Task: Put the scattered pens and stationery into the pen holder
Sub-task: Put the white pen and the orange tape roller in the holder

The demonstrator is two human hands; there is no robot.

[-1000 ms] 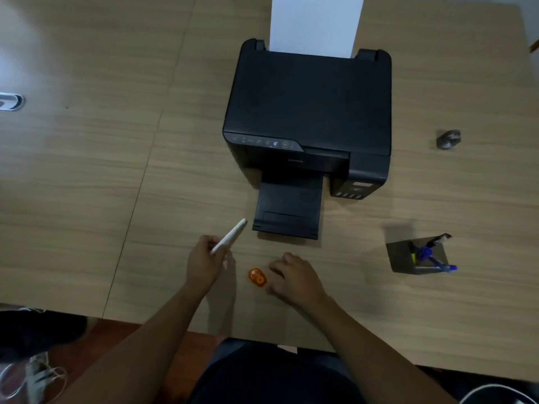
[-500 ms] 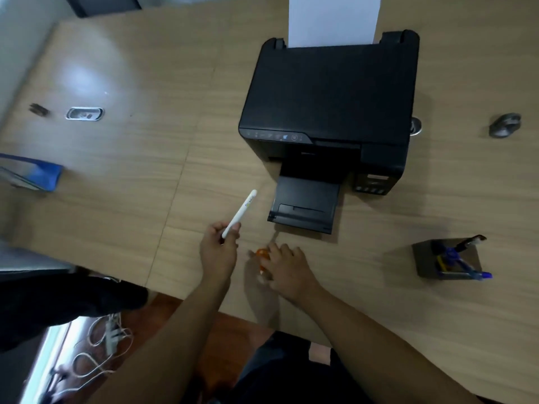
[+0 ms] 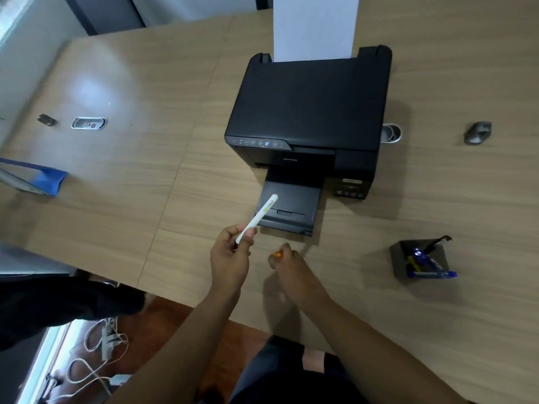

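My left hand (image 3: 230, 255) holds a white pen (image 3: 258, 217) by its lower end, tip pointing up and right over the printer's output tray. Just to its right, my right hand (image 3: 291, 268) is closed around a small orange stationery item (image 3: 278, 253), of which only a sliver shows between the fingers. The dark square pen holder (image 3: 420, 259) stands on the wooden table (image 3: 145, 170) well to the right of both hands, with several blue and dark pens in it.
A black printer (image 3: 312, 112) with a white sheet in its feeder sits behind the hands. A grey clip (image 3: 478, 132) lies at far right. A blue folder (image 3: 35, 179), a metal cable port (image 3: 89, 123) and a small dark object (image 3: 46, 120) lie at left. Cables trail on the floor.
My right hand moved onto the orange item and closed over it, lifting it off the table. My left hand kept the white pen. The view shifted left and widened.
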